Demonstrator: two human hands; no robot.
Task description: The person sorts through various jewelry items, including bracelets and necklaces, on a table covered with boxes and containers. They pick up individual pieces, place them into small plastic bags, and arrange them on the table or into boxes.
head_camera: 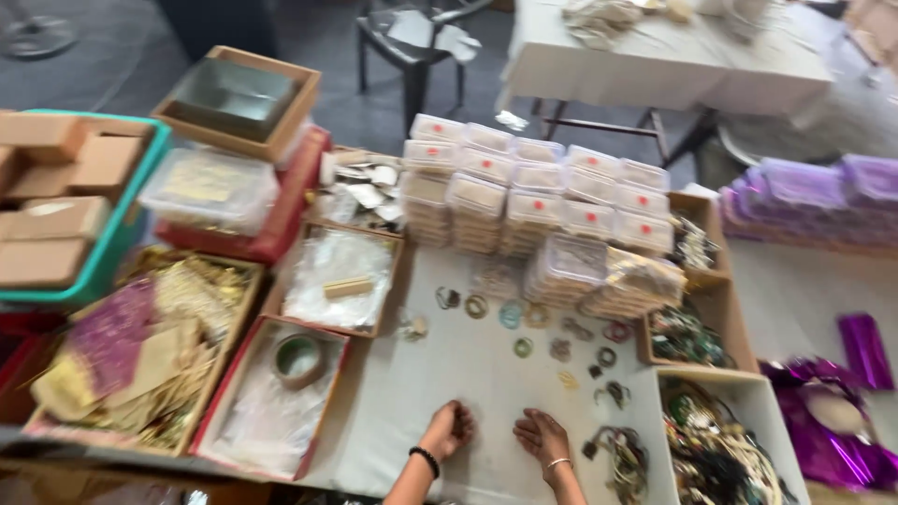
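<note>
My left hand (450, 430) rests on the white table cover (440, 365) near the front edge, fingers curled into a loose fist, with nothing visible in it. My right hand (541, 438) lies beside it, fingers curled, a thin bangle on the wrist; the frame is too blurred to show whether it holds anything. Beyond the hands several small rings and bangles (524, 323) lie scattered on the cover. A small heap of jewellery (619, 456) sits just right of my right hand.
Stacks of small clear plastic boxes (533, 201) fill the middle back. Open cardboard trays hold a roll of tape (299, 360), plastic bags (339, 276) and gold pieces (150, 351). Boxes of tangled jewellery (716, 444) stand at right, purple packets (823, 192) beyond. A chair (412, 47) and white table (664, 56) stand behind.
</note>
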